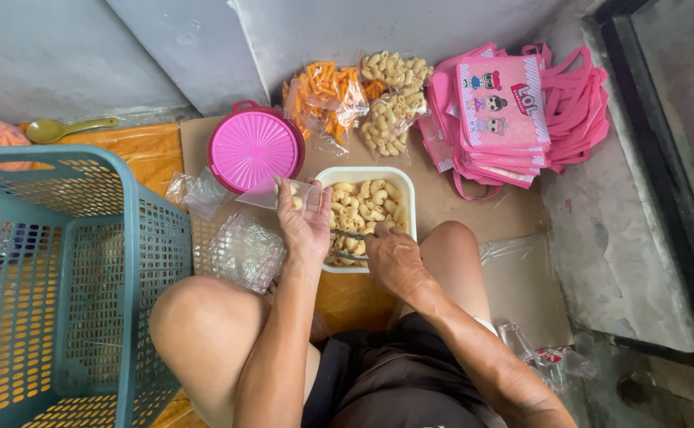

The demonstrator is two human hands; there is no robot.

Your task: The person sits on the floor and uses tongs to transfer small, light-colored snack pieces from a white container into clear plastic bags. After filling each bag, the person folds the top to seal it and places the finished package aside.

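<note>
A white rectangular tub [405,184] full of pale curled puffed snacks [363,203] sits on the floor between my knees. My left hand [303,226] holds a small clear plastic bag [280,192] open at the tub's left rim, a few snacks inside it. My right hand [390,257] grips a metal scoop or tongs [349,235] dipped into the snacks at the tub's near end.
A teal plastic basket [54,277] stands at the left. A pink round lid [255,147], loose clear bags [240,250], filled bags of orange and pale snacks [359,99] and a stack of pink tote bags [513,115] lie beyond. A green spoon [66,128] rests far left.
</note>
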